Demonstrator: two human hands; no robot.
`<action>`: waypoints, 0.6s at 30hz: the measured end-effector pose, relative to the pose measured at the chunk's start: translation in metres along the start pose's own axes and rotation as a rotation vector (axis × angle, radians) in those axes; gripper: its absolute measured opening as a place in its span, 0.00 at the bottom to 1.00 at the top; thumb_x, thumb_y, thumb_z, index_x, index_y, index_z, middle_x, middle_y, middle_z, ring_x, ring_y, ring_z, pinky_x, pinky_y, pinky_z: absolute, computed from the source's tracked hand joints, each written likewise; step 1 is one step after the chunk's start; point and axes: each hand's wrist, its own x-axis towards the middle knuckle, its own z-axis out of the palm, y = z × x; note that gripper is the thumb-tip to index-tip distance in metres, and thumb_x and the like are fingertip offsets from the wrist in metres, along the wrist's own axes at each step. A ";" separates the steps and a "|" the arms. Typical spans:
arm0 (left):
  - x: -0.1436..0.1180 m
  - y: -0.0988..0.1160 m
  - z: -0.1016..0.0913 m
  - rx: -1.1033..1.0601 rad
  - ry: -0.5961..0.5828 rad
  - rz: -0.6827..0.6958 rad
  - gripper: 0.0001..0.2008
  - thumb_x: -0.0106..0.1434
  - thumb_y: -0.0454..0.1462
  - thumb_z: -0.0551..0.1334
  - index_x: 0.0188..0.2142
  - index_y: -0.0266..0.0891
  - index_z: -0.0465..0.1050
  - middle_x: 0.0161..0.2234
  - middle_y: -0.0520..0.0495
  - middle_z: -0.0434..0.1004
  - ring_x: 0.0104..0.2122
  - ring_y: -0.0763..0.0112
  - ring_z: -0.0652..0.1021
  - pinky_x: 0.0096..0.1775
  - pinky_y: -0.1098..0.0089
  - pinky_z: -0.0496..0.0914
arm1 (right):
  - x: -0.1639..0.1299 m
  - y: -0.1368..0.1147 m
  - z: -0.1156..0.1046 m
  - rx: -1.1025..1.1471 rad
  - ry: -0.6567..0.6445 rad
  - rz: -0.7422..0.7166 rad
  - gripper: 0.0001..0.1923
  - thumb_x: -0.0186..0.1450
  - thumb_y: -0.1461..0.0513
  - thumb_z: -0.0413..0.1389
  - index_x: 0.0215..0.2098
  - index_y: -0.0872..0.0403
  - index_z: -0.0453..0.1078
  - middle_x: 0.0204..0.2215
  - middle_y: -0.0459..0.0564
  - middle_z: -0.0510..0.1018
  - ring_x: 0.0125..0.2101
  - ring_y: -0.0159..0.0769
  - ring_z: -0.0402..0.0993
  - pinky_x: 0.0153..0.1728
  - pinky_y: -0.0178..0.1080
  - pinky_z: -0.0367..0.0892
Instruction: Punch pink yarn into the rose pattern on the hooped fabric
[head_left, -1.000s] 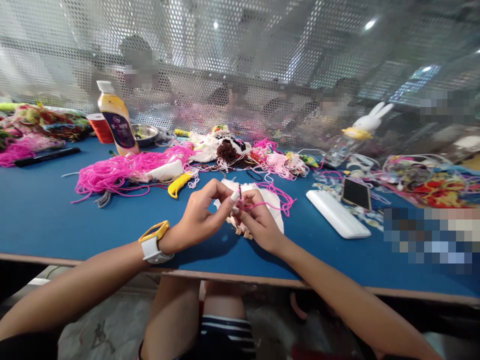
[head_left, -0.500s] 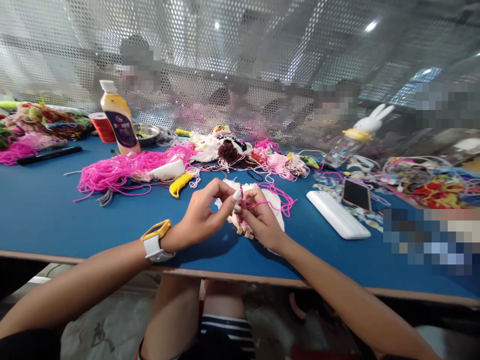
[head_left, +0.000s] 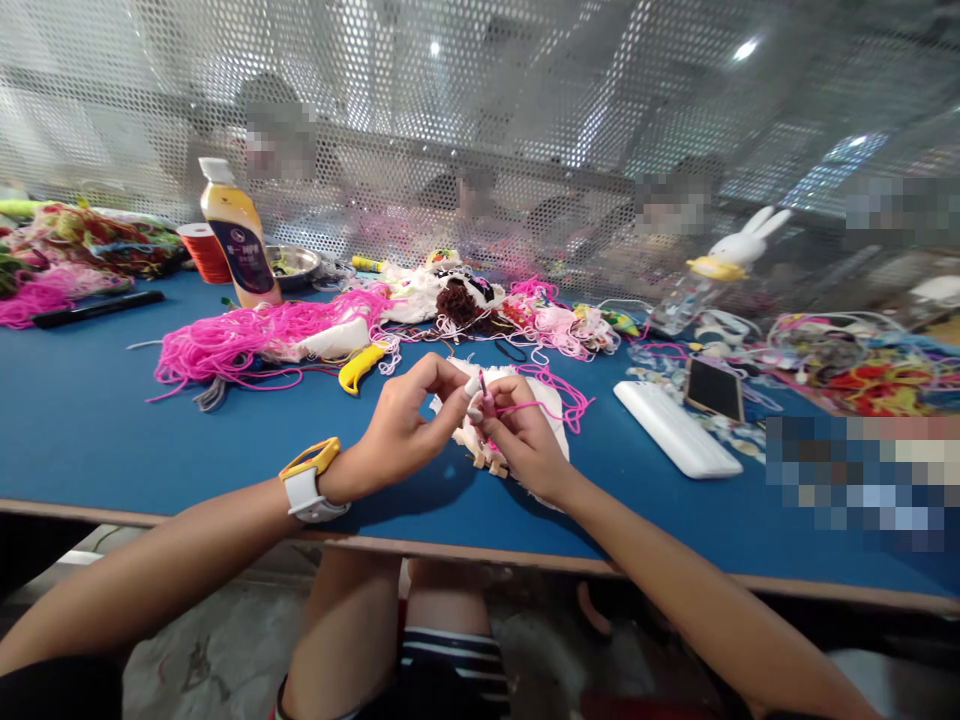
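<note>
My left hand point(head_left: 416, 415) is closed in a pinch, with white at its fingertips. Whatever lies between its thumb and forefinger is too small to make out. Close against it, my right hand point(head_left: 529, 440) pinches pink yarn point(head_left: 517, 407), whose strand runs out to a loose loop on the right. A small dark-pink tip pokes up between the two hands. Beneath them lies a white cloth point(head_left: 553, 405) with frayed edges, partly covered by my fingers. Small wooden pieces point(head_left: 491, 464), resembling clothespins, show at the cloth's near edge.
A yellow cutter point(head_left: 361, 370) lies left of the hands, beside a pink yarn heap point(head_left: 217, 345). Behind stand a bottle point(head_left: 240, 235) and a red spool point(head_left: 204, 253). To the right are a white slab-like device point(head_left: 675, 430), a phone point(head_left: 714, 388) and a rabbit-topped bottle point(head_left: 724, 260).
My left fingertips have shifted slightly left and up from the right hand's pinch, and the dark-pink tip shows a little more. The right hand stays almost in place.
</note>
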 end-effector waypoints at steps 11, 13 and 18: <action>0.002 0.003 -0.001 -0.012 0.013 -0.035 0.08 0.67 0.38 0.60 0.31 0.37 0.65 0.26 0.53 0.69 0.25 0.79 0.69 0.30 0.75 0.66 | 0.003 -0.002 -0.002 -0.134 0.049 -0.107 0.06 0.71 0.57 0.52 0.40 0.50 0.58 0.27 0.41 0.62 0.23 0.25 0.60 0.22 0.30 0.58; 0.002 0.003 -0.001 -0.003 0.014 -0.037 0.08 0.67 0.38 0.60 0.32 0.37 0.65 0.26 0.53 0.69 0.25 0.79 0.69 0.30 0.76 0.66 | 0.003 -0.002 -0.003 -0.176 0.062 -0.134 0.06 0.71 0.57 0.51 0.40 0.50 0.59 0.28 0.41 0.63 0.23 0.26 0.59 0.22 0.30 0.58; 0.001 0.002 -0.001 0.021 -0.023 0.000 0.06 0.67 0.36 0.59 0.33 0.37 0.66 0.26 0.53 0.70 0.25 0.80 0.69 0.28 0.77 0.66 | 0.003 -0.002 -0.005 -0.252 0.092 -0.186 0.06 0.71 0.57 0.52 0.39 0.50 0.60 0.27 0.42 0.63 0.23 0.27 0.60 0.23 0.31 0.58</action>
